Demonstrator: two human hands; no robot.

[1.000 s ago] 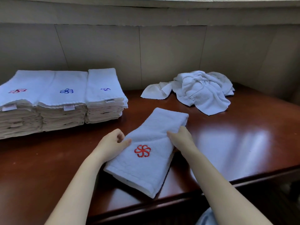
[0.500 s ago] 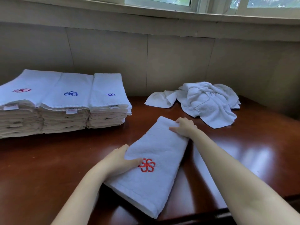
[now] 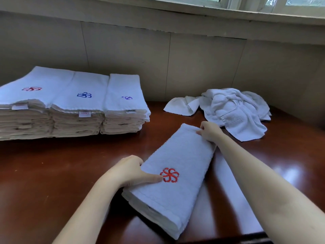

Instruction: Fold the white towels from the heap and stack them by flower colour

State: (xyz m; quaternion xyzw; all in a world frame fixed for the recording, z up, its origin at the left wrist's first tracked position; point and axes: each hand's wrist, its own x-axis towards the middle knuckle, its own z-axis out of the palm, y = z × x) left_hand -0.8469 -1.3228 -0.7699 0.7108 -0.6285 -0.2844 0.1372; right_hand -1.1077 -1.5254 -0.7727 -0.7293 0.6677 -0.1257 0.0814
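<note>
- Head view looks down on a dark red-brown counter (image 3: 52, 173) set against a panelled wall (image 3: 193, 67), with a window sill (image 3: 175, 16) running along the top.
- At the centre lies a folded towel (image 3: 177, 155), white, long and narrow, slanting from 7 o'clock up toward 1 o'clock; a red flower (image 3: 169, 175) is stitched on its near half.
- Left hand (image 3: 130, 170) grips the towel's left edge at its near half: the thumb lies flat on top, its tip touching the red flower, and the fingers (image 3: 133, 159) curl round the edge.
- Right hand (image 3: 209, 130) holds the towel's far corner, fingers curled over the cloth.
- At 10 o'clock three stacks of folded white towels stand side by side, touching: the red-flower stack (image 3: 26, 103) on the left, the blue-flower stack (image 3: 82, 104) in the middle, and a narrower stack (image 3: 125, 106) on the right whose top mark is blue or purple and only partly seen.
- At 2 o'clock a loose heap (image 3: 233, 110) of crumpled white towels lies near the wall, just beyond the right hand.
</note>
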